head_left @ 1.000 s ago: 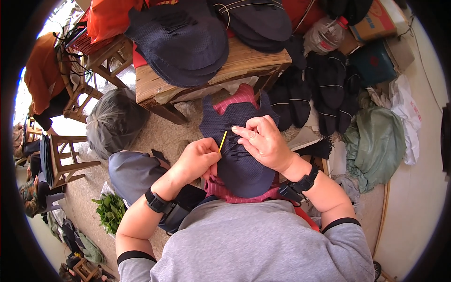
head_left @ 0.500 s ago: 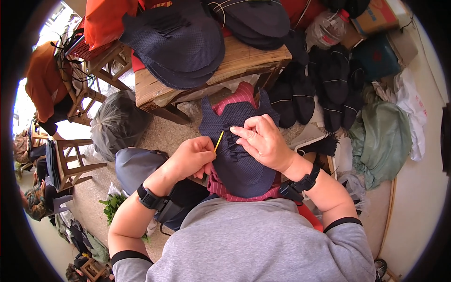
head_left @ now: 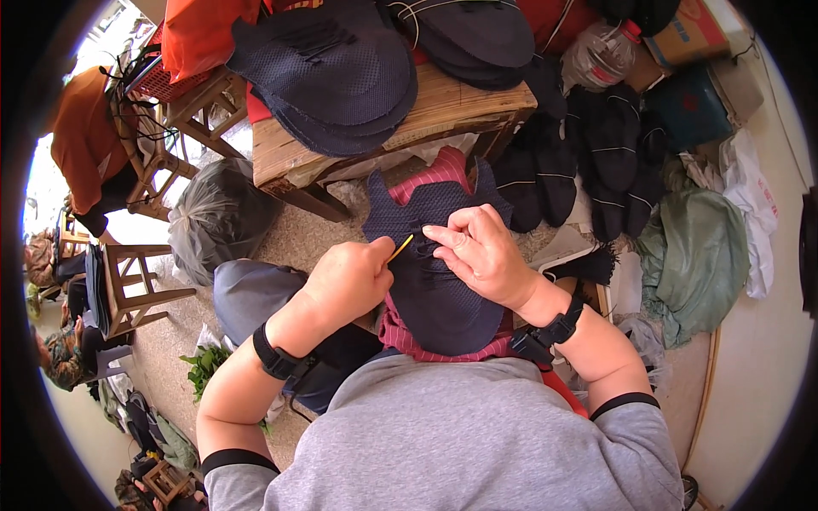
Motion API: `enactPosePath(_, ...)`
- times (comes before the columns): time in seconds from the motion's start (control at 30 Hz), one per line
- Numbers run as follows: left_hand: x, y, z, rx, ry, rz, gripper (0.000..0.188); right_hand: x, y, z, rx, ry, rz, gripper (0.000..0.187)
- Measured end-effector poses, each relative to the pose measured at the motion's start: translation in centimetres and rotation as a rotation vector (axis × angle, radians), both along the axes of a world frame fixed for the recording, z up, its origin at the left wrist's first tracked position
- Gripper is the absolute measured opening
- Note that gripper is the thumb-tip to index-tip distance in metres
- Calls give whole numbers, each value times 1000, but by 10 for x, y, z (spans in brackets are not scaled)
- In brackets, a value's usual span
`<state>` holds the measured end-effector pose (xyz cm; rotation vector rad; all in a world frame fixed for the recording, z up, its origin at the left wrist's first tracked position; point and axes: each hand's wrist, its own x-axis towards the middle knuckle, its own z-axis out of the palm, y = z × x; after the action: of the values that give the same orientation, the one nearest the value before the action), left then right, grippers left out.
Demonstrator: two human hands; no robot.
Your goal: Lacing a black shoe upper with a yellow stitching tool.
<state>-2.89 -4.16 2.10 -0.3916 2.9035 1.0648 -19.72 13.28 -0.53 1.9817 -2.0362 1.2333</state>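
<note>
A dark navy, textured fabric piece [head_left: 447, 315] with two pointed upper corners and a rounded lower end lies over my lap. Beneath it shows a red-pink striped cloth [head_left: 448, 170]. My left hand [head_left: 345, 277] is closed in a pinch around a thin yellow stick [head_left: 402, 247], which slants up and right across the fabric. Beside the stick's tip, the thumb and finger of my right hand [head_left: 484, 255] are pinched together over the middle of the fabric, among dark gathered strips. What they grip is too small to make out.
A wooden bench [head_left: 409, 123] ahead bears stacked dark fabric pieces [head_left: 332, 77]. Left are a tied grey plastic bag [head_left: 221, 221], wooden stools [head_left: 136, 289] and seated people. Right are bundled dark pieces [head_left: 609, 153], a clear plastic bottle [head_left: 601, 55] and a green sack [head_left: 699, 264].
My left hand has turned and moved up, tilting the yellow stick further right, its tip nearer my right fingertips. My right hand stays pinched in about the same place.
</note>
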Motion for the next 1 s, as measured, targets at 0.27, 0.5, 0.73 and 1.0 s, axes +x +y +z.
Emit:
enactPosePath(0.27,-11,6,2,-352,-63,-56,13,0,-1,-2,14,-23,2,43)
enactPosePath(0.5,-5,0,-10,-234,196,-22,8,0,-2,2,82,-388,-60,26)
enactPosePath(0.73,-6,3,-12,26,272,64,9,-4,-15,16,286,-479,-132,21)
enactPosePath(1.0,-10,9,-16,257,272,226,15,-10,-10,1,165,-1181,-2,8)
